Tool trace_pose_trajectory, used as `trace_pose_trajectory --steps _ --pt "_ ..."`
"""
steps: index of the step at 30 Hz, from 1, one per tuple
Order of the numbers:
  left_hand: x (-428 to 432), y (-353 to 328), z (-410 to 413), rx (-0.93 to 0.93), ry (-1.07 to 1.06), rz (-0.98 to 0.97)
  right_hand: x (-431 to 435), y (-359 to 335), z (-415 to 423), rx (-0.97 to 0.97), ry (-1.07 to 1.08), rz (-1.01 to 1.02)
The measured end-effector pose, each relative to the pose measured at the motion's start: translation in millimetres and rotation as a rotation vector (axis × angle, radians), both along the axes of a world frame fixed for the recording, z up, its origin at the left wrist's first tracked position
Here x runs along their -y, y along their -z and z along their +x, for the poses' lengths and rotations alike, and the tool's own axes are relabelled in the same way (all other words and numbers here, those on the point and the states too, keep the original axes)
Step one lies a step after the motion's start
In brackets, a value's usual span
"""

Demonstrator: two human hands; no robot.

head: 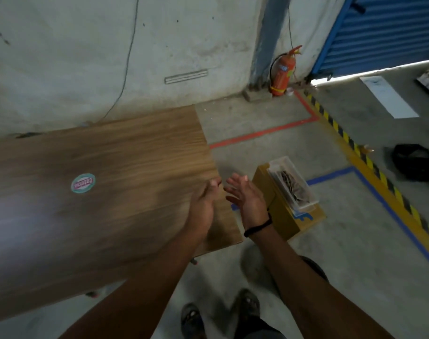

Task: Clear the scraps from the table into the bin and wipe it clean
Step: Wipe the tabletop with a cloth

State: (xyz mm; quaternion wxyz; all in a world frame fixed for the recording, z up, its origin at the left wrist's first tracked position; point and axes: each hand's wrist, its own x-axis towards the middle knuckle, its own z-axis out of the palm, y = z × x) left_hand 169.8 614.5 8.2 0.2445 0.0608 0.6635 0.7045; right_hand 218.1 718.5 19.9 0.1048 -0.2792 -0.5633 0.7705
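head view, blurred. we see the wooden table (105, 172) with no scraps that we can make out on its top, only a round sticker (83, 183). the clear bin (291, 184) sits on a cardboard box (282, 216) on the floor just beside the table's right edge, with crumpled scraps (290, 183) already inside it.

left hand (203, 206): over the table's right edge, palm turned toward the other hand, fingers slack, grasping nothing we can see. right hand (246, 198): just off the edge, between table and bin, fingers spread, empty; a dark band (257, 227) on its wrist. the palms face each other, near but apart.

our reading: clearing looks about finished, and the hands seem to be dusting off. no cloth is in view, so wiping looks not yet begun.

to do this step well: brush the palms over the bin, not over the table or floor, so crumbs fall inside; check the blurred near part of the top for bits before fetching a cloth.
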Motion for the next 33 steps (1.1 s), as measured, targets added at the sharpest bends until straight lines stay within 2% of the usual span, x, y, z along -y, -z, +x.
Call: trace_pose_trajectory --steps 3,7,13,15,21,24,27,30,33 --pt "-38.9 30.1 -9.1 -0.233 0.064 -0.263 -33.9 19.6 -7.7 0.044 0.037 0.042" --pt "-74.0 81.5 -33.7 -0.614 0.313 -0.780 -81.2 53.2 -23.9 0.098 0.045 0.100" --pt "-71.2 133.4 -49.3 -0.783 0.342 -1.176 -99.6 115.8 -44.7 0.129 -0.336 0.254" --pt "-70.6 136.9 -49.9 -0.813 0.349 -1.188 -99.7 131.9 -48.6 0.141 -0.347 0.276" --pt "-73.1 146.8 -49.2 -0.842 0.309 -1.132 -158.3 191.4 -58.2 0.296 -0.137 0.320" --pt "-70.6 148.7 -48.7 -0.821 0.307 -1.127 -206.8 246.7 -68.8 0.461 -0.147 0.557" --pt "-70.3 146.1 -49.4 -0.809 0.295 -1.108 -256.6 301.0 -82.9 0.682 -0.374 0.978" --pt "-70.4 143.8 -49.0 -0.810 0.300 -1.101 -298.0 329.5 -94.9 0.684 -0.209 1.093" --pt "-72.9 140.6 -48.2 -0.803 0.307 -1.109 -332.4 352.5 -107.1 0.812 -0.113 1.105"
